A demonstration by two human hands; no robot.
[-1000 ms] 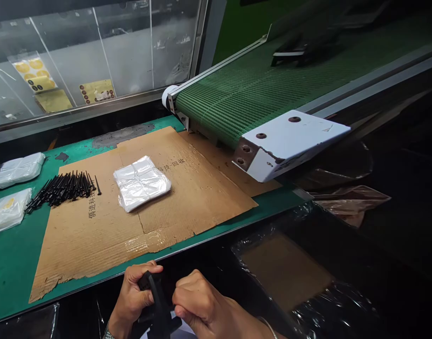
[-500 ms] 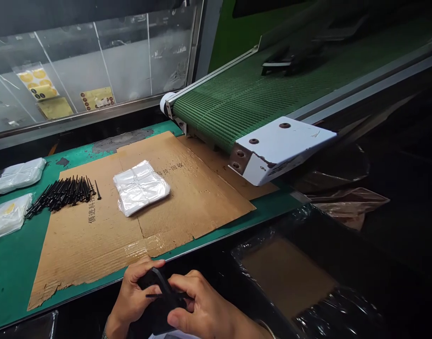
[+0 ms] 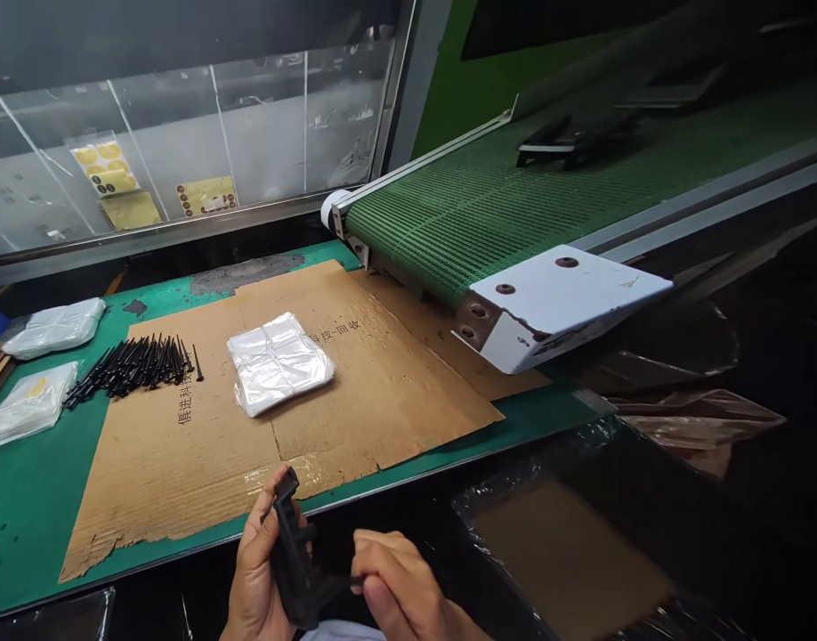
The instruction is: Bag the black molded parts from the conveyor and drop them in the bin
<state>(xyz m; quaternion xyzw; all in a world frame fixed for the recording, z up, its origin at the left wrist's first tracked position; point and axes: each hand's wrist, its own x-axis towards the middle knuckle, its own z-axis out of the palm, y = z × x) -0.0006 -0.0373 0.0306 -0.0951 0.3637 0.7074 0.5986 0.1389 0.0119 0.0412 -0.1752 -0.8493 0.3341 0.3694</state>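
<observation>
At the table's front edge my left hand (image 3: 258,570) is closed around a long black plastic part (image 3: 293,556), held on end with its upper tip over the cardboard. To its right, apart from the part, my right hand (image 3: 401,583) is closed in a pinch. A thin dark tip (image 3: 357,581) pokes out from its fingers; the rest of that piece is hidden in the grip. A stack of clear plastic bags (image 3: 279,365) lies on the cardboard sheet (image 3: 201,472). Left of it is a pile of black pins (image 3: 132,367), partly on the cardboard.
A green conveyor belt (image 3: 441,214) with a white end cover (image 3: 569,298) slopes down from the right, bearing black parts (image 3: 548,147). More bag stacks (image 3: 54,328) lie on the green table (image 3: 21,499) at left. A plastic-lined box (image 3: 569,561) stands lower right.
My hands have moved apart. The black part now stands more upright in my left hand, and my right hand has drawn off to the right. The whole view has shifted slightly.
</observation>
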